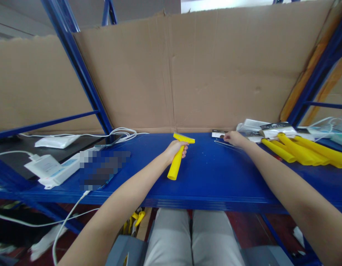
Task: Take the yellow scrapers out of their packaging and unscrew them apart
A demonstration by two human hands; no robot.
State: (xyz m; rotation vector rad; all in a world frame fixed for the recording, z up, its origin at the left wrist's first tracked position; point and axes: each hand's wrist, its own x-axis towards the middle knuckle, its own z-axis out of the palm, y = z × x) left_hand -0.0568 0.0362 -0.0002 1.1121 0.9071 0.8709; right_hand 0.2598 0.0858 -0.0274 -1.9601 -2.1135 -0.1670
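A yellow T-shaped tool with a wide flat head and a thick round handle is held in my left hand, near its head, over the blue shelf. Farther right, my right hand has its fingers pinched together at a small black-and-white card. What the fingertips hold, if anything, is too small to make out. A thin metallic strip lies just below that hand. Several yellow handles are piled to the right.
White packages lie behind the handles. On the left are a power strip, a blurred flat device and coiled white cable. Cardboard stands behind the shelf, between blue metal posts. More yellow pieces sit below.
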